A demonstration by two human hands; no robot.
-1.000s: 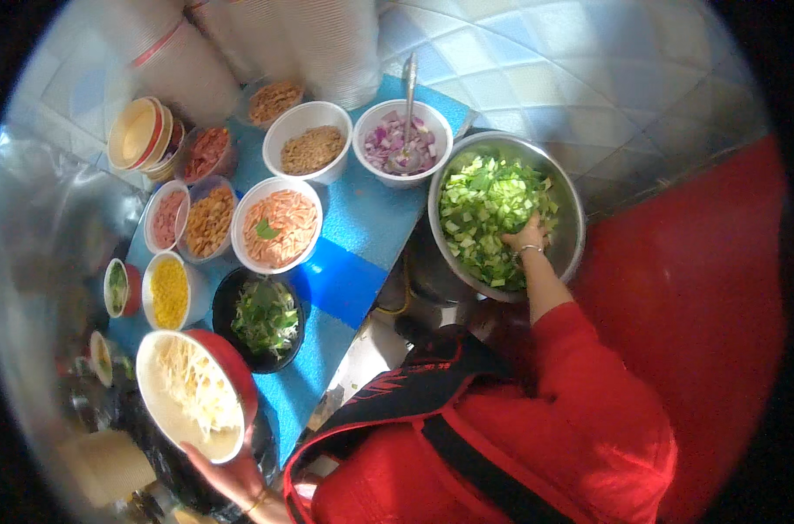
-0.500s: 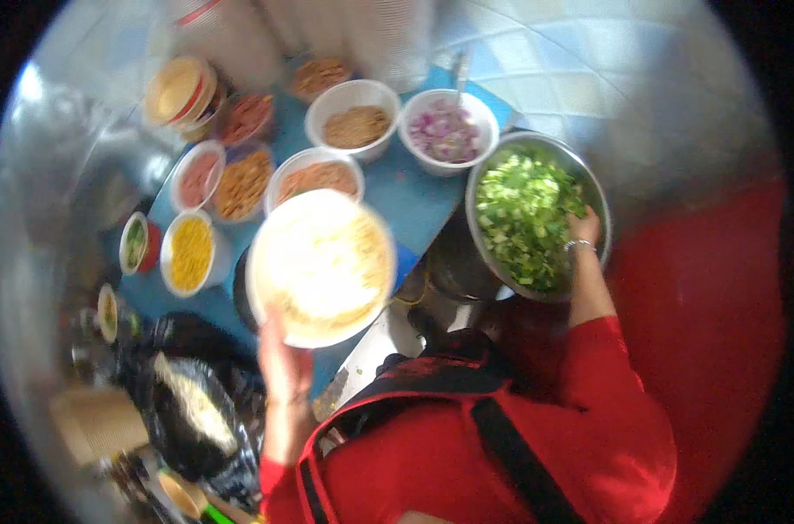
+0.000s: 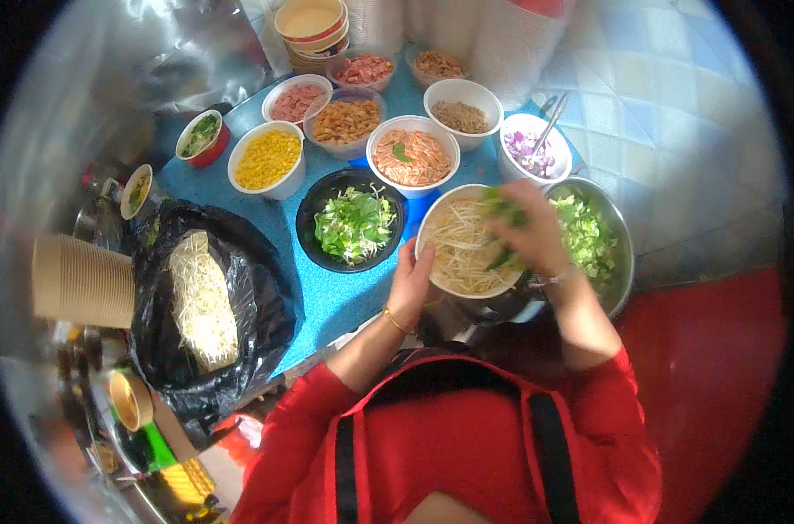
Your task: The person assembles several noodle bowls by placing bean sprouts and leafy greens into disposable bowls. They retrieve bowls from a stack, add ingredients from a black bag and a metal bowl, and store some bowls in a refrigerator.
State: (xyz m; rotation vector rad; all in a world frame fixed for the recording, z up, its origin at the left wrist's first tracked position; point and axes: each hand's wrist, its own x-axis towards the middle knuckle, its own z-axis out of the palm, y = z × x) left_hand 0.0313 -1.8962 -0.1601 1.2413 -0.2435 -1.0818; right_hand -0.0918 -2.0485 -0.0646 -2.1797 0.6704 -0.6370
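Note:
My left hand (image 3: 412,281) grips the near left rim of a round bowl (image 3: 429,215), thumb over the edge. Bean sprouts (image 3: 461,244) cover the inside of this bowl. Above its right side my right hand (image 3: 539,229) is closed around a bunch of chopped greens (image 3: 504,210), some poking out past the fingers. Just to the right sits a metal bowl (image 3: 629,253) full of chopped greens (image 3: 582,229), partly hidden by my right wrist. A black bowl (image 3: 303,229) with sprouts and green leaves stands on the blue table left of the bowl I hold.
White bowls of corn (image 3: 267,161), shrimp (image 3: 412,157), ground meat (image 3: 460,115) and chopped purple onion (image 3: 528,155) with a spoon stand on the blue table (image 3: 314,310). A black bag (image 3: 270,327) of sprouts lies left, beside stacked paper bowls (image 3: 82,281).
My right hand has come out of the metal bowl with greens and moved left over the sprout bowl. The sprout bowl has shifted right, next to the metal bowl, uncovering the black bowl.

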